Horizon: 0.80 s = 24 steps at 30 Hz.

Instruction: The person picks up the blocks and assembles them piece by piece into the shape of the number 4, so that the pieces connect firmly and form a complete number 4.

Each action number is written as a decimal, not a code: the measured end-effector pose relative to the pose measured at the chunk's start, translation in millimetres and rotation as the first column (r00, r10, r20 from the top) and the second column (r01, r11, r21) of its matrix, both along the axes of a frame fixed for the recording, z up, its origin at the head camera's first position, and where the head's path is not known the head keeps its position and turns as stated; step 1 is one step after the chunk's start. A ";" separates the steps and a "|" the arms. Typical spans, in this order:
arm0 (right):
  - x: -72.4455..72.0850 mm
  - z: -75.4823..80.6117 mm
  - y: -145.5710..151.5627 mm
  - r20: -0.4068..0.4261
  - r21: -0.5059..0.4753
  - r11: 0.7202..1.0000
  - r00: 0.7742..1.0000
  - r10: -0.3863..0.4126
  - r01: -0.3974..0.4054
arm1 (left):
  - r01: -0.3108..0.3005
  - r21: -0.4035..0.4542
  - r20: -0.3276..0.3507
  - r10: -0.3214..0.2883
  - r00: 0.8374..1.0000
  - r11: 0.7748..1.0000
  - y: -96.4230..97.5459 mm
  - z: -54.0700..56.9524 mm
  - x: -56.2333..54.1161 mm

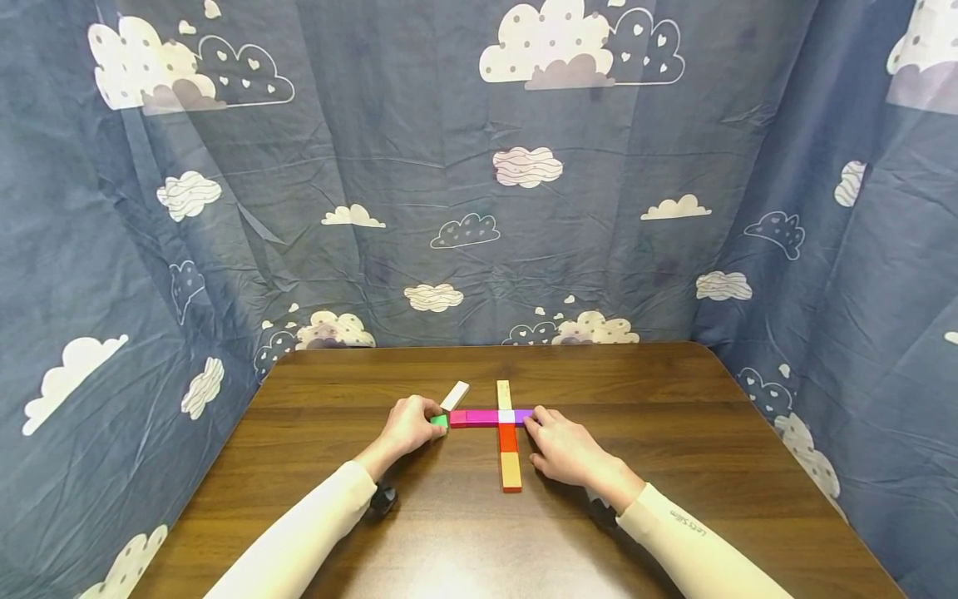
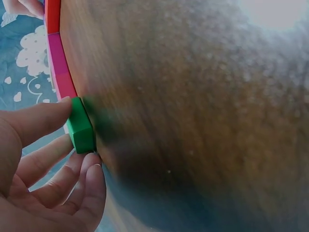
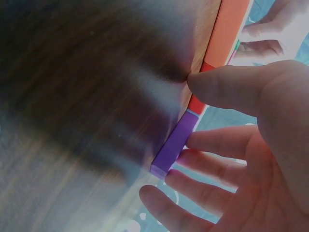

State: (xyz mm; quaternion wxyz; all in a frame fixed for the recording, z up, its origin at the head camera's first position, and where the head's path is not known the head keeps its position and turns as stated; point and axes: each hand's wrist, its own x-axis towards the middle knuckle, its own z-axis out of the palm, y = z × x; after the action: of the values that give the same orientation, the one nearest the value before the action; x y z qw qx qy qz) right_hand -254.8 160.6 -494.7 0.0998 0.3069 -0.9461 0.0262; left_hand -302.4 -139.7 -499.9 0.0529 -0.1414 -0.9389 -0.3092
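Note:
Colored blocks lie in a cross on the table. My left hand [image 1: 407,428] pinches a green block [image 2: 81,125] between thumb and fingers, at the left end of the row. Beside it come a pink block [image 1: 458,419] and a magenta block [image 1: 482,418], leading to a white center block [image 1: 506,416]. Right of center is a purple block [image 3: 175,145]; fingertips of my right hand [image 1: 566,449] touch its side, while the thumb stands away from it. A pale yellow block [image 1: 504,394] extends beyond the center, and a red block [image 1: 507,438] and an orange block [image 1: 511,470] extend toward me.
A loose white block [image 1: 455,396] lies at a slant just beyond my left hand. The brown wooden table [image 1: 636,383] is bordered at the back and sides by a blue curtain [image 1: 389,166] with cloud prints.

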 end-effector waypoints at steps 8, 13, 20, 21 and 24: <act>0.4 -0.6 -0.1 -0.006 0.005 1.000 1.000 0.006 -0.006 | 0.018 -0.007 -0.037 -0.018 0.999 1.000 -0.4 -2.6 -1.5; 0.6 -0.7 0.0 -0.012 0.005 1.000 1.000 0.009 -0.009 | 0.063 -0.004 -0.091 -0.063 0.994 0.998 1.1 0.4 2.9; 1.1 0.0 0.4 -0.008 -0.008 1.000 1.000 0.016 -0.016 | 0.070 -0.039 -0.075 -0.072 0.995 0.997 4.0 -2.0 1.2; 1.2 0.0 0.5 -0.008 -0.009 1.000 1.000 0.017 -0.017 | 0.068 -0.048 -0.071 -0.071 0.995 0.997 4.4 -2.4 0.5; 1.0 -0.4 0.7 -0.009 -0.005 1.000 1.000 0.014 -0.014 | 0.068 -0.076 -0.072 -0.074 0.995 0.995 5.2 -3.2 -1.3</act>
State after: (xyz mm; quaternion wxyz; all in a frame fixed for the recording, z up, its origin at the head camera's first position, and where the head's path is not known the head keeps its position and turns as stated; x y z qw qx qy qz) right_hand -253.8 161.3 -495.1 0.1047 0.3134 -0.9434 0.0280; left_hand -303.7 -134.5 -503.2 0.0718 -0.1880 -0.9414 -0.2708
